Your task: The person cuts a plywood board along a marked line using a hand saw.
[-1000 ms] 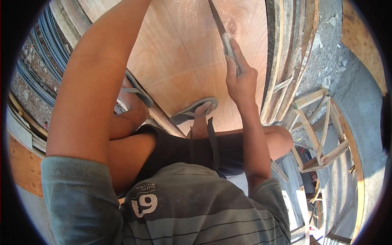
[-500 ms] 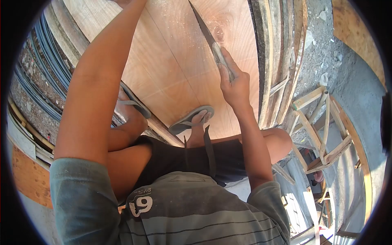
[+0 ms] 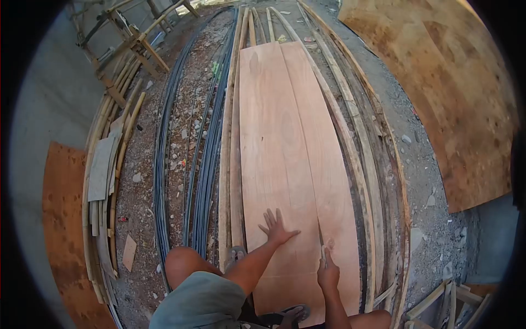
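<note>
A long plywood sheet [image 3: 268, 137] lies on wooden poles, with a thin dark line running down its length. My left hand [image 3: 278, 230] rests on the sheet with its fingers spread, left of that line. To its right and lower, my right hand [image 3: 329, 273] is wrapped round the handle of a hand saw. The saw's blade [image 3: 321, 234] points away from me along the line. One sandalled foot [image 3: 296, 313] stands on the near end of the sheet; another sandal [image 3: 236, 253] shows at its left edge.
Bundled steel bars [image 3: 207, 186] run along the left over rubble. Long poles [image 3: 350, 126] flank the sheet. A large stained plywood panel [image 3: 438, 98] is at upper right, bamboo [image 3: 125, 159] lies at left, and wooden frames stand at upper left and lower right [image 3: 433, 300].
The view has tilted up and shows the whole sheet. My left hand, previously out of view or barely visible at the top edge, now shows fully. My right hand still holds the saw.
</note>
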### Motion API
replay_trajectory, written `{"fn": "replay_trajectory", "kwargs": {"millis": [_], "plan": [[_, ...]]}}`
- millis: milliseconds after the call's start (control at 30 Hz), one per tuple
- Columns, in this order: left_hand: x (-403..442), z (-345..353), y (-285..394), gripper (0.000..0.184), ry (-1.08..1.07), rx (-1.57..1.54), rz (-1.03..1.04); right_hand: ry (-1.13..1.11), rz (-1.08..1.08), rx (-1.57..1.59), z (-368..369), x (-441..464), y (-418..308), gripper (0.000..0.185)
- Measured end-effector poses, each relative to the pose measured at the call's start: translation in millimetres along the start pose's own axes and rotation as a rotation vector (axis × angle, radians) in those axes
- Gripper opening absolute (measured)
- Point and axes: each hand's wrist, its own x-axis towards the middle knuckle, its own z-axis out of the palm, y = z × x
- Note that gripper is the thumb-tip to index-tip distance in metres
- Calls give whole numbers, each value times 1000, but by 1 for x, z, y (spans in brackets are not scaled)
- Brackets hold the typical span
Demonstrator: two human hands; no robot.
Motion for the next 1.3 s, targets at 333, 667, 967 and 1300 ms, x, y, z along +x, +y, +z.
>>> {"fn": "replay_trajectory", "kwargs": {"millis": [333, 667, 967, 1300], "plan": [[-80, 10, -6, 164, -303, -30, -164, -232, 16, -158, -5, 7, 6, 68], [-74, 18, 7, 172, -388, 19, -247, -355, 6, -192, -11, 18, 4, 75], [-53, 53, -21, 172, -280, -6, -148, -349, 88, -213, 3, 20, -12, 83], [-55, 59, 9, 177, -271, 346, -330, -130, 152, -98, 7, 3, -1, 94]]}}
